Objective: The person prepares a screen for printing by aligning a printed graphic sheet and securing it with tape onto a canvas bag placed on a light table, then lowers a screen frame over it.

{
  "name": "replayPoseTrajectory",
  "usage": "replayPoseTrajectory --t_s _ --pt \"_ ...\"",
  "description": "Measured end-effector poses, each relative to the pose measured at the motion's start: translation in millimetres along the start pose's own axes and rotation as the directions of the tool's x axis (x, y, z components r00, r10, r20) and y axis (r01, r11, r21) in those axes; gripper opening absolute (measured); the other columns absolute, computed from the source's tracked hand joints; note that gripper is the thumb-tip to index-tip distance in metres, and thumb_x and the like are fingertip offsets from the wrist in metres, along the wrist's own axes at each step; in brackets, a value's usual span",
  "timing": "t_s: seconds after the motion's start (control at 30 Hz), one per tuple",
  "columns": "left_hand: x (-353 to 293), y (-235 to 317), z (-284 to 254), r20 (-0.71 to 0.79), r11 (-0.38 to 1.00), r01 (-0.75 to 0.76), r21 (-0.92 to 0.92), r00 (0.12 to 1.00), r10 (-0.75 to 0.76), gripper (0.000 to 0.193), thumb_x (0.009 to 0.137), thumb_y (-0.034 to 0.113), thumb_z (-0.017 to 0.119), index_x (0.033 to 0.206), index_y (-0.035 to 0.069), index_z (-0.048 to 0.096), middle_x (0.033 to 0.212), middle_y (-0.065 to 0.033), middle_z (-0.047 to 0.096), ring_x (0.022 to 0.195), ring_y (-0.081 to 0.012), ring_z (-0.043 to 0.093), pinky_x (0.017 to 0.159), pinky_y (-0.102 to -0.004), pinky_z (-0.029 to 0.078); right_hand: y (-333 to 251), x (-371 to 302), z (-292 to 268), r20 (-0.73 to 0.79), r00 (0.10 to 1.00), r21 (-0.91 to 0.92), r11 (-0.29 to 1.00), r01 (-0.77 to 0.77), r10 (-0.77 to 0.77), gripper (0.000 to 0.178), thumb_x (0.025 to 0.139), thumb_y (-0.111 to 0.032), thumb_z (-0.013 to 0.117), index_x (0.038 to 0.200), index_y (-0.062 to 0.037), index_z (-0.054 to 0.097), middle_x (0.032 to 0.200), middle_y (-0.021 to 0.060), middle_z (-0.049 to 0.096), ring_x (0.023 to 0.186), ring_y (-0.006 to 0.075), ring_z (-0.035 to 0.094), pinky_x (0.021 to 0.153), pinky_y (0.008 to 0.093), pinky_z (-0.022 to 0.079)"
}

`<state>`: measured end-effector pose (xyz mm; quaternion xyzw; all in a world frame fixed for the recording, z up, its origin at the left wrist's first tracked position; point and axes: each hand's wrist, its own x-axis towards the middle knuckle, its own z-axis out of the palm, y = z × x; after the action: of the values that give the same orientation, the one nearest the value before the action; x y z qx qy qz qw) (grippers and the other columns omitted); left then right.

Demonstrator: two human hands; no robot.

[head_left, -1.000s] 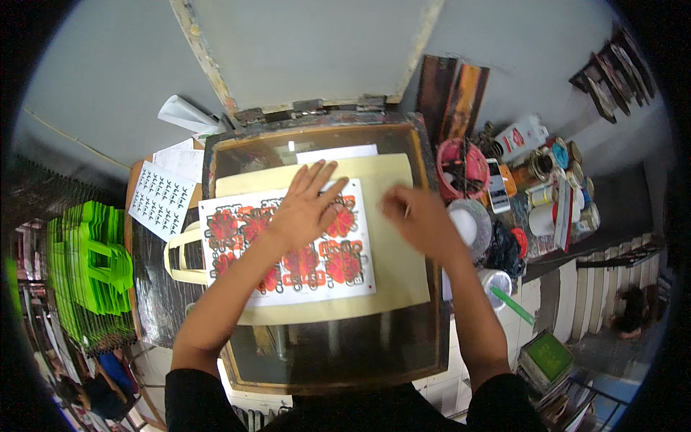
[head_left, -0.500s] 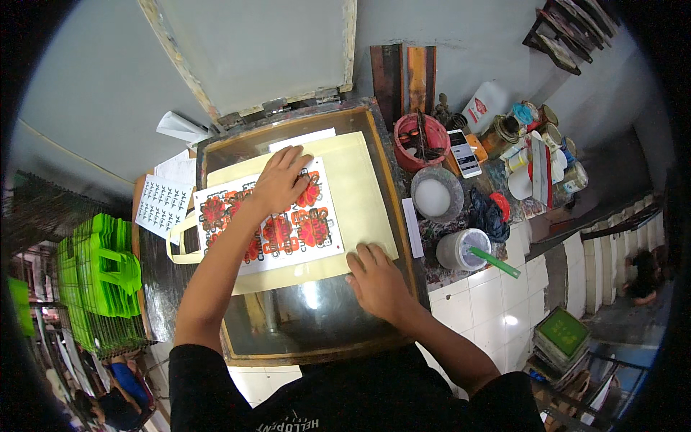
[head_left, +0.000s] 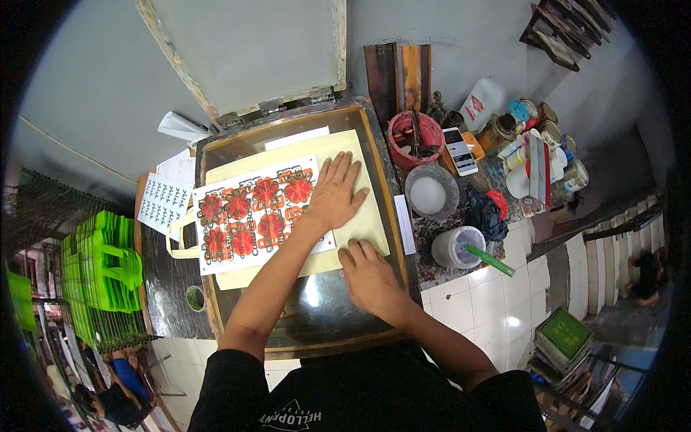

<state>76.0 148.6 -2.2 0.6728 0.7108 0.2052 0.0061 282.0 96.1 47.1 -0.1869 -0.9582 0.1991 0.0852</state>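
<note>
A cream cloth bag (head_left: 360, 225) lies flat on a dark glass tabletop (head_left: 309, 317) with a wooden frame, its handle loop (head_left: 183, 236) sticking out to the left. On the bag rests a white sheet (head_left: 265, 253) with a repeated red, orange and black flower-and-lettering print. My left hand (head_left: 337, 196) is flat across the sheet's right edge, fingers stretched onto the bag's cloth. Near the bag's lower right corner is my right hand (head_left: 373, 279), empty, with fingers loosely bent and apart, fingertips touching the bag's near edge. A white paper strip (head_left: 296, 137) shows past the bag's far edge.
A raised framed screen (head_left: 252, 57) is hinged behind the tabletop. To the right stand a red bucket (head_left: 409, 160), a grey tub (head_left: 440, 177), a pail (head_left: 450, 253) with a green handle, a phone (head_left: 460, 150) and several jars. Green bags (head_left: 108, 266) hang on a left rack.
My left hand has slid right, from the middle of the printed sheet to its right edge, uncovering more print. My right hand stays by the bag's near corner.
</note>
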Motion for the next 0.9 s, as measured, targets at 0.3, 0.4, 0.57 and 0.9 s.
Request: replayPoseTrajectory --t_s 0.3,0.4,0.57,0.9 --pt "-2.4 5.3 1.4 0.011 0.998 0.011 0.054 1.0 -0.012 0.068 0.1 0.043 0.053 0.15 -0.002 0.043 0.161 -0.0269 0.035 0.152 -0.0415 0.029 0.127 -0.0529 0.02 -0.6 1.3 -1.3 0.045 0.999 -0.086 0.996 0.017 -0.013 0.046 0.092 -0.019 0.065 0.13 0.0054 0.058 0.133 0.023 0.054 0.127 0.0366 0.049 0.111 0.0438 0.041" --pt "-2.3 6.0 0.0 0.032 0.997 0.01 0.082 0.999 -0.012 0.07 0.101 0.044 0.051 0.151 -0.003 0.042 0.161 -0.0274 0.034 0.153 -0.0414 0.028 0.127 -0.053 0.019 0.9 1.5 -5.0 0.073 0.997 -0.116 0.993 0.014 -0.005 0.041 0.097 -0.022 0.06 0.13 0.0026 0.059 0.137 0.0216 0.053 0.129 0.0362 0.049 0.107 0.0434 0.046" --pt "0.2 8.8 1.9 0.039 0.996 -0.001 0.086 0.999 -0.002 0.071 0.101 0.046 0.049 0.151 -0.004 0.041 0.161 -0.0274 0.033 0.153 -0.0413 0.027 0.128 -0.0529 0.018 38.7 -4.1 -9.2 -0.087 0.993 0.342 0.939 -0.046 0.081 0.035 0.095 -0.012 0.064 0.128 0.0 0.062 0.13 0.0194 0.061 0.12 0.0356 0.059 0.101 0.044 0.05" --pt "1.9 12.1 -3.4 0.039 0.995 0.004 0.098 0.999 -0.007 0.07 0.101 0.045 0.049 0.15 -0.005 0.042 0.161 -0.0266 0.035 0.153 -0.0407 0.027 0.127 -0.0528 0.02 150.8 35.9 -35.2 -0.292 0.951 -0.003 0.994 -0.107 0.101 0.03 0.081 -0.003 0.07 0.111 -0.0026 0.071 0.111 0.01 0.066 0.107 0.0327 0.061 0.091 0.0453 0.051"
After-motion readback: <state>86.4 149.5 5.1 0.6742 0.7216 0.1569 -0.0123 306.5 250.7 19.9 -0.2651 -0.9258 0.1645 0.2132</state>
